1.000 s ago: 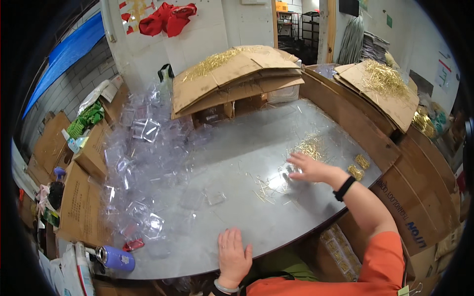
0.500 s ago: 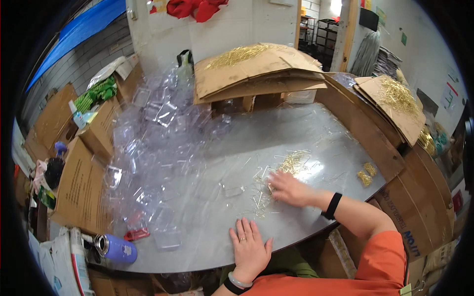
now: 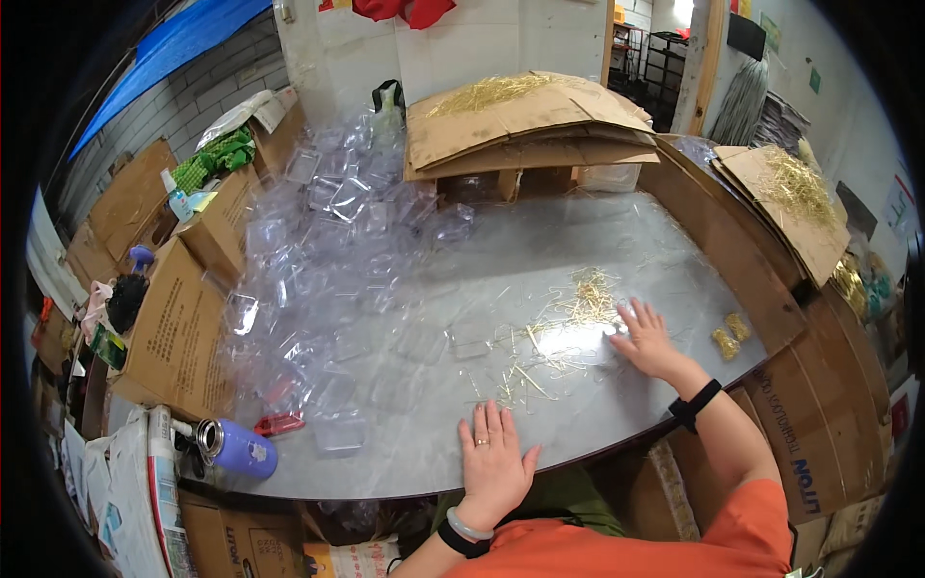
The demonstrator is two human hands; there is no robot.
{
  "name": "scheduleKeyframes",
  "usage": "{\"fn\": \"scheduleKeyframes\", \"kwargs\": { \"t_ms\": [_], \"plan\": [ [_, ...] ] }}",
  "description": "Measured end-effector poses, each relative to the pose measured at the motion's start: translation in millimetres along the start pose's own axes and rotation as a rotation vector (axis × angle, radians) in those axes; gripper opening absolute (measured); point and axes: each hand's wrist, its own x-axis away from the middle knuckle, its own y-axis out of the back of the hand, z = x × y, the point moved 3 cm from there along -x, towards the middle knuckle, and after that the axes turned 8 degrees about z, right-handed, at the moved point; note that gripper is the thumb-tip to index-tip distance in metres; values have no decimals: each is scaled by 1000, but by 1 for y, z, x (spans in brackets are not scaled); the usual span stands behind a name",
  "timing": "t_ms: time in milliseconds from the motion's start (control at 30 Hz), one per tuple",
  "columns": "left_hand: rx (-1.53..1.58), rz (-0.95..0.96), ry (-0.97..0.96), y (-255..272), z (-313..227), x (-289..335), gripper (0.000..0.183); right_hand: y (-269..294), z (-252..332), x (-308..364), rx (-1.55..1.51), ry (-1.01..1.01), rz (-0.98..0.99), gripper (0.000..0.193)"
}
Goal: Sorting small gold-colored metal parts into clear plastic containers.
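My left hand (image 3: 494, 462) lies flat on the grey table near its front edge, fingers spread, a ring on one finger. To the right, my right hand (image 3: 646, 339) is open, palm down, beside a loose pile of thin gold-coloured pieces (image 3: 590, 297) that look like pins or wire clips. More of these gold pieces (image 3: 525, 381) are scattered between the two hands. Two small packed gold clumps (image 3: 729, 335) rest near the table's right edge. Neither hand holds anything.
Many clear plastic boxes (image 3: 337, 279) heap across the table's left side. A purple bottle (image 3: 236, 449) and a red object (image 3: 279, 424) sit at the front left. Cardboard sheets (image 3: 530, 125) bearing gold pieces stand at the back. Cardboard walls (image 3: 732, 231) border the right.
My right hand has moved right, off the scattered gold pieces, to the right of the pile. My left hand stays flat on the table. The whole view has shifted slightly.
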Motion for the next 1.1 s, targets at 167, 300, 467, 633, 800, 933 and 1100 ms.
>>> {"fn": "scheduleKeyframes", "kwargs": {
  "t_ms": [167, 300, 467, 633, 800, 933, 1100],
  "plan": [
    [-23, 36, -5, -2, -5, -1, 77, -11, -107, 10, -151, -267, -71, 76],
    [-16, 40, -11, -7, -5, -1, 79, -21, -141, -8, -184, -350, -69, 81],
    [16, 31, 0, -7, 0, -1, 81, 4, -139, -27, -180, -462, -109, 86],
    [-13, 24, -18, -7, 0, -1, 82, 4, -167, -46, -158, -433, 108, 81],
    [-15, 44, -4, -8, 2, -1, 81, -6, -133, -28, -123, -201, 148, 80],
    [25, 72, -47, -8, -2, -2, 75, -34, -48, 33, -77, -50, 64, 82],
    [70, 129, -243, -2, -5, -5, 71, -64, 60, 63, -16, 221, -20, 84]
  ]
}}
